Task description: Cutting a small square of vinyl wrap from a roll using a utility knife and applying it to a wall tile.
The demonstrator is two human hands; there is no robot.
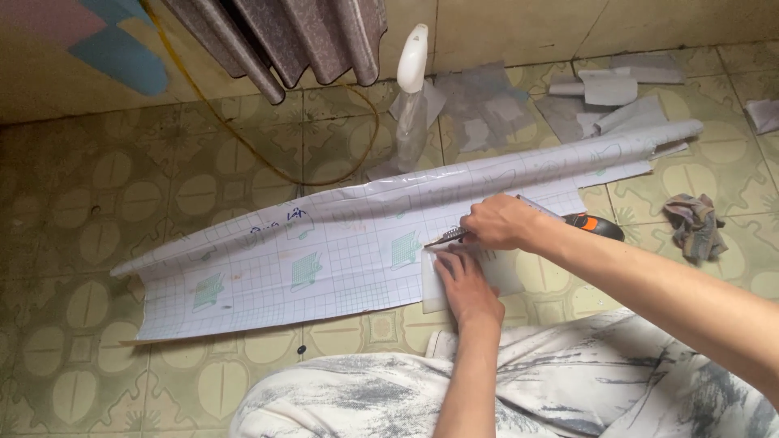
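Right hand (497, 222) grip is closed around a utility knife (451, 236), with the blade tip poking out on the thumb side and pointing toward the left hand. Left hand (464, 285) isn't gripping anything: palm flat, fingers spread, pinning a small translucent plastic piece (432, 294) down onto the gridded backing sheet (268, 276), just below the knife grip.

Main risk, as I read it: the blade tip sits almost touching the left fingertips. A slip or a pull toward the body puts the edge straight into the index finger or thumb. I can't tell how far the blade is extended.

Second: the plastic piece is held by palm pressure alone, on slick paper. If it skates, the cut wanders and the blade follows.

Third: the sheet lies directly on the tiled floor (97, 203), with no cutting mat. Grout lines under the paper could catch the tip and jerk it sideways.

Further out from the grip: a black and orange tool (596, 225) lies just behind the right wrist, so an elbow swing back could knock it. The roll (568, 150) of the sheet lies beyond the knuckles, uncurling, and could spring back over the cut area. A spray bottle (411, 89) stands beyond that, near a yellow cord (243, 138). A crumpled rag (696, 225) and paper scraps (487, 105) lie well clear.
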